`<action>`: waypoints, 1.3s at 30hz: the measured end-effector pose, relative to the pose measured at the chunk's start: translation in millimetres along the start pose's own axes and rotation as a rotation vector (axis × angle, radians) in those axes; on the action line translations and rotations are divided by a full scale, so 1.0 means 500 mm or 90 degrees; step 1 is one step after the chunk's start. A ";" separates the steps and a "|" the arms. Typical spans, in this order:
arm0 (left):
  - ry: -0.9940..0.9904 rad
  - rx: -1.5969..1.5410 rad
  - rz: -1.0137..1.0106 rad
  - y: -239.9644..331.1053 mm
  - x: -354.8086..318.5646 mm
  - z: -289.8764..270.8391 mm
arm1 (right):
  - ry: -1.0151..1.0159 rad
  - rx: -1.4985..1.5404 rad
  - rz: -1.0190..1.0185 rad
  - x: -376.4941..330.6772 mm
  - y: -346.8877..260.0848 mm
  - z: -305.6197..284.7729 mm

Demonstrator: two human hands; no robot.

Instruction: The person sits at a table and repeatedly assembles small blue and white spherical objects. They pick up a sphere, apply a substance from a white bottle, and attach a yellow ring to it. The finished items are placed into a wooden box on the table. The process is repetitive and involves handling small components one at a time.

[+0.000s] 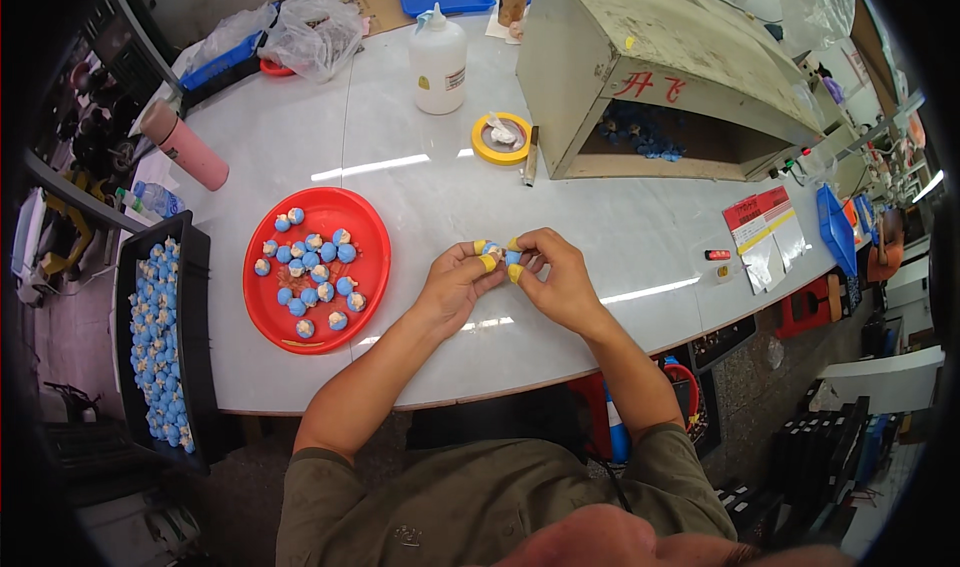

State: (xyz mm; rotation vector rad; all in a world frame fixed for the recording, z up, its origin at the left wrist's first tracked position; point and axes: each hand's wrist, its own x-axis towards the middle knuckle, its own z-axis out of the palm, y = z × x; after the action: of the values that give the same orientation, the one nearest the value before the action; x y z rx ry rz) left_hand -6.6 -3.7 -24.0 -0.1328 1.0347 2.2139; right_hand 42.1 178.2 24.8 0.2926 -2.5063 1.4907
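Over the middle of the table, both my hands meet, fingertips wrapped in yellow tape. Between the fingers of my left hand and my right hand is a small blue and cream ball-shaped piece. Both hands pinch it, and the fingertips cover much of it. To the left of my hands lies a round red tray with several similar blue and cream pieces scattered in it. Farther left, a long black bin is heaped with more of these pieces.
A white squeeze bottle, a yellow tape roll and a pink flask stand or lie toward the back. A greenish metal box with blue scraps inside sits at back right. A red and white packet rests near the right edge.
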 end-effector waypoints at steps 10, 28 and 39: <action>-0.009 -0.063 -0.028 -0.004 0.007 0.000 | 0.054 0.174 0.083 0.015 0.073 0.033; -0.043 0.006 0.001 -0.016 0.005 -0.006 | 0.004 0.142 -0.002 0.016 0.057 0.007; -0.039 0.041 0.011 -0.014 0.001 0.000 | 0.002 0.107 -0.016 0.015 0.052 0.001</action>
State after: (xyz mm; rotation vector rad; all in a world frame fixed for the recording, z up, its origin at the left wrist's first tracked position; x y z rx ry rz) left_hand -2.8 0.0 -28.6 -0.0267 1.0756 2.1839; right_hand 27.8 189.2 4.9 0.3478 -2.3693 1.6938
